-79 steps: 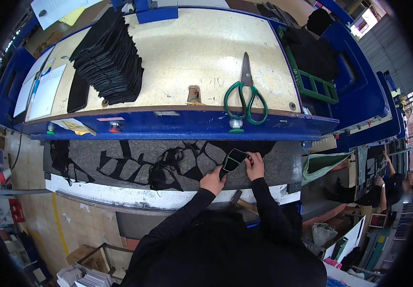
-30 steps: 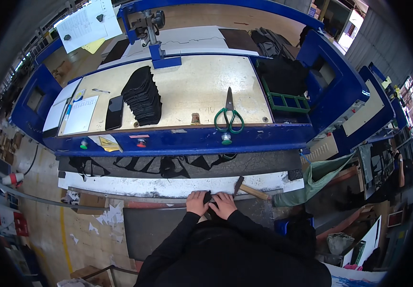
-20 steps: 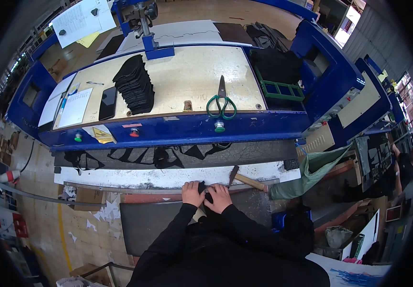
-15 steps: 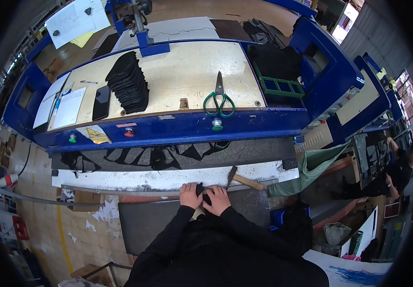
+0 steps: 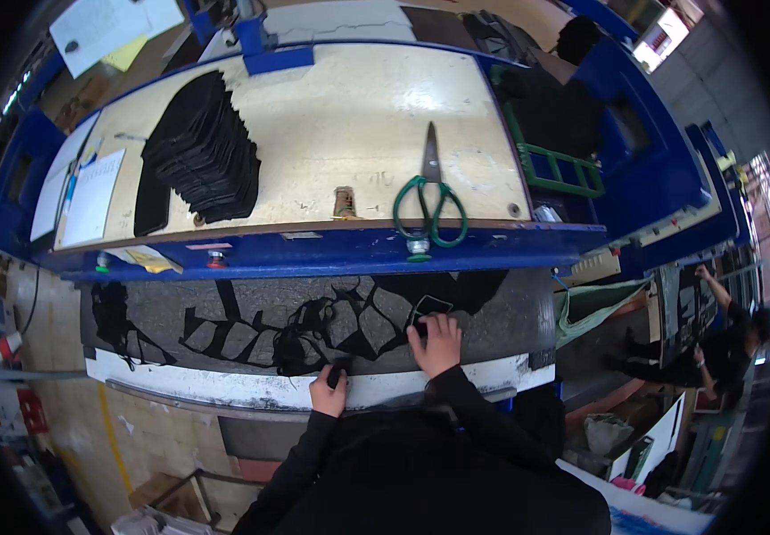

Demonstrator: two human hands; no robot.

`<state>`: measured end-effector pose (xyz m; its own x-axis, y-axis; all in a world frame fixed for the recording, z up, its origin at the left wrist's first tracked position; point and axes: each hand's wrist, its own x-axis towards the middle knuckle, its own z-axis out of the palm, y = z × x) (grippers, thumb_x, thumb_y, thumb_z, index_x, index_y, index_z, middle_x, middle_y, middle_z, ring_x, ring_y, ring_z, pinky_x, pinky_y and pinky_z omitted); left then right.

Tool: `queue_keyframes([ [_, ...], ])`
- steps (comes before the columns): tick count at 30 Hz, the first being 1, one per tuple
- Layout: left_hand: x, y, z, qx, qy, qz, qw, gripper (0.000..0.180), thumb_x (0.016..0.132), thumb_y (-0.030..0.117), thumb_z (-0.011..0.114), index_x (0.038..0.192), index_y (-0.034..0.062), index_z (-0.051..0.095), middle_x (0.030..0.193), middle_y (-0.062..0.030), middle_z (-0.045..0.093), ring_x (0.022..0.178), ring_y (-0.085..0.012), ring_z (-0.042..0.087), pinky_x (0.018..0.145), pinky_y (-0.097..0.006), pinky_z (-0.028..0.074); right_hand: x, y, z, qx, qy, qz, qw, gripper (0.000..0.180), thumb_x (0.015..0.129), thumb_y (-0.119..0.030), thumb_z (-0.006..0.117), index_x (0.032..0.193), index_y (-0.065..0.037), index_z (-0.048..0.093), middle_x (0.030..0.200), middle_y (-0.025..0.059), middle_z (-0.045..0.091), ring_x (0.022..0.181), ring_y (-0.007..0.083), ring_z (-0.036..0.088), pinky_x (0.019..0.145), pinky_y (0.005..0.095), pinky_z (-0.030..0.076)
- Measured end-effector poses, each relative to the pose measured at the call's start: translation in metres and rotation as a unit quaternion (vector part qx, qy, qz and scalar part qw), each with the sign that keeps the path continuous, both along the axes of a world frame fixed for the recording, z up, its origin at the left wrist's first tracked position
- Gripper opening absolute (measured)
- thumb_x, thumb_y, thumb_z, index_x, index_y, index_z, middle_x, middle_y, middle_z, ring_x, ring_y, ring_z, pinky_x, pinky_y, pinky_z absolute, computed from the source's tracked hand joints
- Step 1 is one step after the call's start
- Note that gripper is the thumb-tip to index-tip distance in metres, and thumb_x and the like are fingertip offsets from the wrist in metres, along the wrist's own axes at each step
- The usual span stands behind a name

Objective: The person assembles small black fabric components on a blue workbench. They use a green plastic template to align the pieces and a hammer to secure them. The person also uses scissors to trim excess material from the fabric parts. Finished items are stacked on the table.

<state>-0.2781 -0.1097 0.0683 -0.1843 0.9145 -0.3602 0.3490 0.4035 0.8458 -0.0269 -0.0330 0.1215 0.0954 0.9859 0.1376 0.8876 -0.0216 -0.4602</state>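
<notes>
Showing small, black and blurred: piece (image 5: 339, 367) in left hand (image 5: 329, 392)

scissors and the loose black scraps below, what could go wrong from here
The scissors lie with their handles past the front edge of the tabletop, so a bump might knock them down. The tall black stack looks uneven and could slump. The right hand works close to loose, looped black scraps, which might snag its fingers.
</notes>
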Motion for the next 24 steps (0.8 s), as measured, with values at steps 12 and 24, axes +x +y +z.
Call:
queue_keyframes([
  [12, 0.071, 0.12, -0.004, 0.116, -0.101, -0.048, 0.987, 0.023, 0.09, 0.014, 0.072, 0.107, -0.0007, 0.068, 0.087, -0.014, 0.075, 0.083, -0.0175, 0.073, 0.073, -0.032, 0.055, 0.003, 0.021, -0.067, -0.1, 0.082, -0.07, 0.989, 0.039, 0.09, -0.039, 0.072, 0.08, -0.008, 0.05, 0.063, 0.0129, 0.059, 0.064, 0.0399, 0.064, 0.06, 0.0511, 0.047],
  [24, 0.135, 0.124, -0.041, 0.207, 0.177, -0.412, 0.869, 0.051, 0.08, 0.012, 0.075, 0.128, 0.0122, 0.059, 0.138, -0.0093, 0.06, 0.097, -0.0387, 0.07, 0.08, -0.048, 0.059, 0.126, -0.048, -0.064, -0.077, 0.021, -0.183, 0.98, 0.032, 0.091, -0.032, 0.07, 0.081, -0.006, 0.055, 0.072, 0.0171, 0.062, 0.074, 0.0401, 0.065, 0.068, 0.0488, 0.05],
])
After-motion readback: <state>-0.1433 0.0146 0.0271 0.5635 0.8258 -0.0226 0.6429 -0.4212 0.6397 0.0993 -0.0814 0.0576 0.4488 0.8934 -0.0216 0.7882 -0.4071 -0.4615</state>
